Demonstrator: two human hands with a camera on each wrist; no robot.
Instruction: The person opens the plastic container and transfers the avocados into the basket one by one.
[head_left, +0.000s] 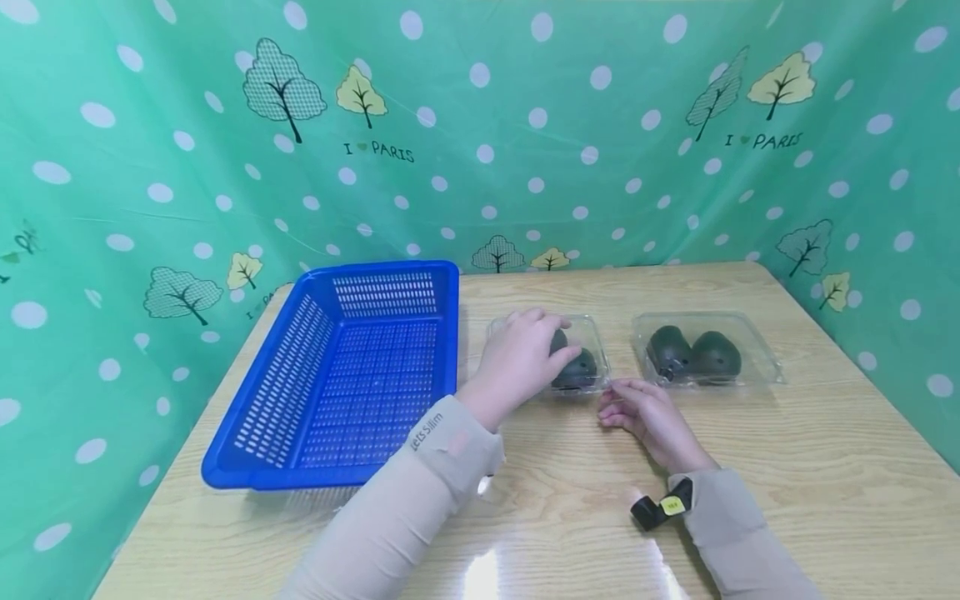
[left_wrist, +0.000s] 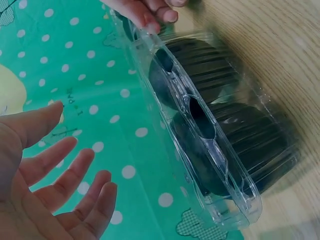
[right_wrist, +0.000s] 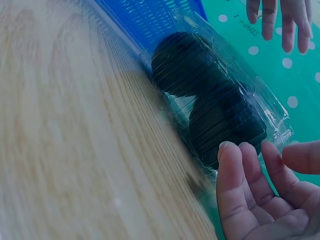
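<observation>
A clear plastic clamshell box (head_left: 596, 337) with two dark, rounded avocado-like fruits (head_left: 576, 371) in it lies on the table. My left hand (head_left: 525, 354) hovers over this box in the head view. Its fingers (left_wrist: 80, 175) are spread and relaxed, apart from the rim in the left wrist view. With thumb and fingertips my right hand (head_left: 647, 417) pinches the near right corner of the box's rim. The right wrist view has this box (right_wrist: 220, 95) lying just beyond my right fingers (right_wrist: 237, 175).
On the left stands a large blue plastic basket (head_left: 442, 350) with slotted walls. A second clear clamshell box (head_left: 753, 354) with two similar dark fruits sits to the right on the wooden table (head_left: 817, 467). Behind hangs a green dotted cloth (head_left: 510, 200).
</observation>
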